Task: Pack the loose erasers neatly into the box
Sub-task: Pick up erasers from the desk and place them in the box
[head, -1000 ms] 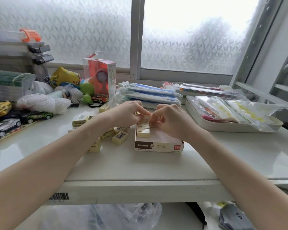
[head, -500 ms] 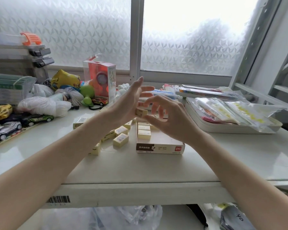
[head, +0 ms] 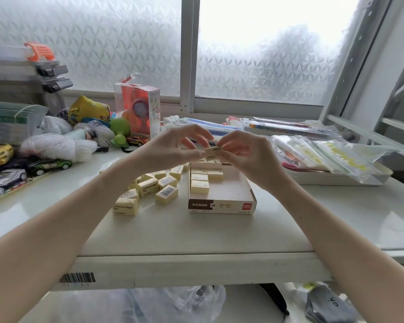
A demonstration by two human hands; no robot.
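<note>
A shallow open box (head: 222,205) lies on the white table (head: 196,231), with several pale yellow erasers (head: 200,186) laid in rows at its far end. More loose erasers (head: 147,186) are scattered just left of it. Above the box's far end, my left hand (head: 170,149) and my right hand (head: 245,152) meet at one eraser (head: 213,152). Both pinch it between thumb and fingertips, the left at its left end, the right at its right end.
Toy cars (head: 47,165) and a white yarn bundle (head: 56,148) crowd the table's left side. An orange toy box (head: 138,108) stands behind. A white tray (head: 331,179) with plastic bags sits at the right. Flat packets (head: 210,128) lie under the window.
Both hands lifted off the box with one eraser. Half a second ago my left hand was spread flat; now its fingers pinch the eraser together with my right hand.
</note>
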